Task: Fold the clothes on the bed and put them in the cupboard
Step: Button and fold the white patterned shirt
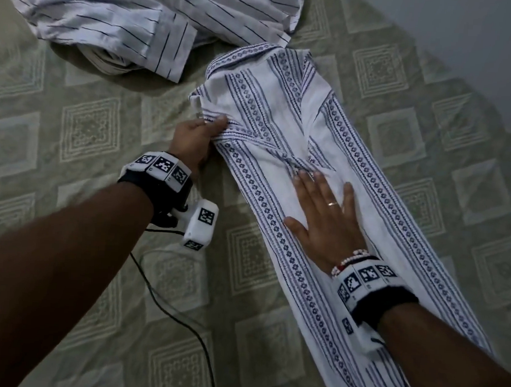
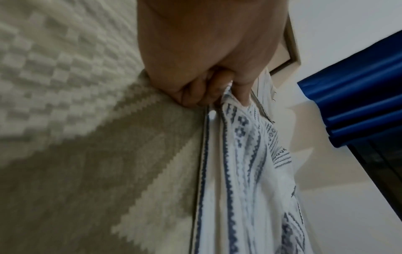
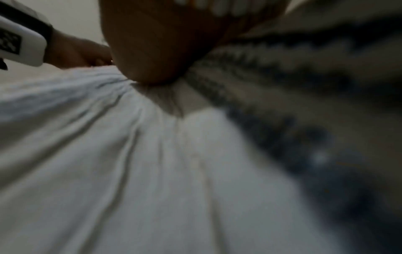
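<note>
Home bedroom: patterned bedspread [image 1: 87, 129], strewn shirts [image 1: 115, 20], blue curtain [image 2: 356, 106].

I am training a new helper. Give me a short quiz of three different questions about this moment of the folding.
1. True or false: the right hand lies flat, fingers straight, on the patterned shirt.
2. Multiple choice: what does the left hand do?
A. It rests idle on the bedspread.
B. It pinches the edge of the patterned shirt.
C. It grips the striped shirt.
3. Fill in the blank: the crumpled striped shirt lies farther up the bed, ______ by either hand.

Key
1. True.
2. B; the left wrist view shows thumb and fingers closed on the cloth.
3. Untouched.
</note>
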